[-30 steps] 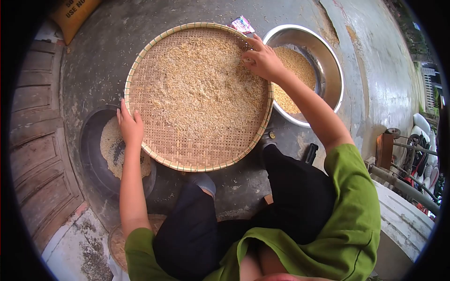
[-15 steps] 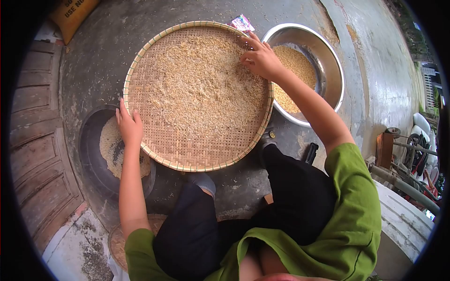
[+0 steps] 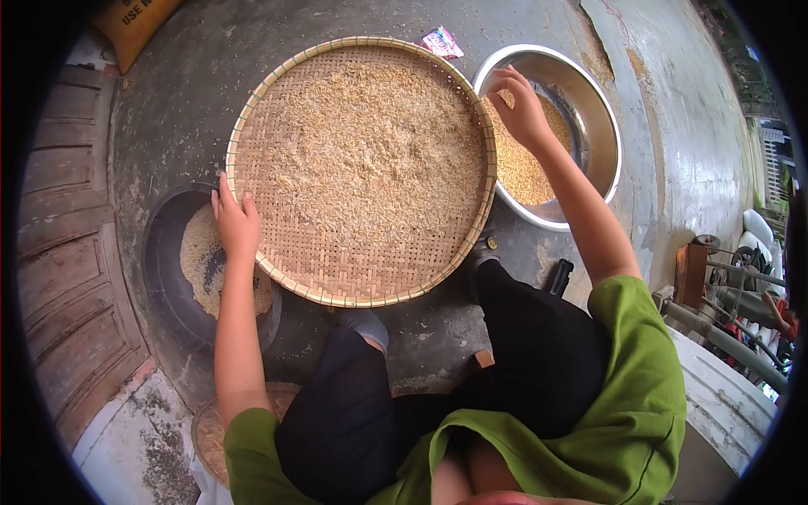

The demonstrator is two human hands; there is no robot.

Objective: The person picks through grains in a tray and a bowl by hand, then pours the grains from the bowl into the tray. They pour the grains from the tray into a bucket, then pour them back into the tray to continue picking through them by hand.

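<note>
A round woven winnowing basket [image 3: 278, 227], spread with unhusked and pale grain [image 3: 379, 160], is held over the floor in front of me. My left hand [image 3: 236, 223] grips its left rim, thumb on top and fingers along the outer edge. My right hand [image 3: 522, 109] is off the basket, above a shiny metal basin [image 3: 602, 139] at the right. Its fingers are curled toward the thumb in a pinch, and anything between them is too small to make out. Yellowish grain [image 3: 522, 156] lies in the basin. Below my left forearm, a dark basin [image 3: 164, 269] contains paler grain [image 3: 198, 261].
A small colourful packet [image 3: 442, 42] lies beyond the basket. An orange sack [image 3: 135, 29] stands at the upper left near wooden door panels [image 3: 71, 252]. Part of another woven tray [image 3: 210, 438] shows by my left leg. At the far right, a red-clothed person [image 3: 784, 320] is partly visible.
My right hand has moved right, from the basket's upper right rim to above the metal basin. My left hand stays on the rim. A person's arm has appeared at the far right.
</note>
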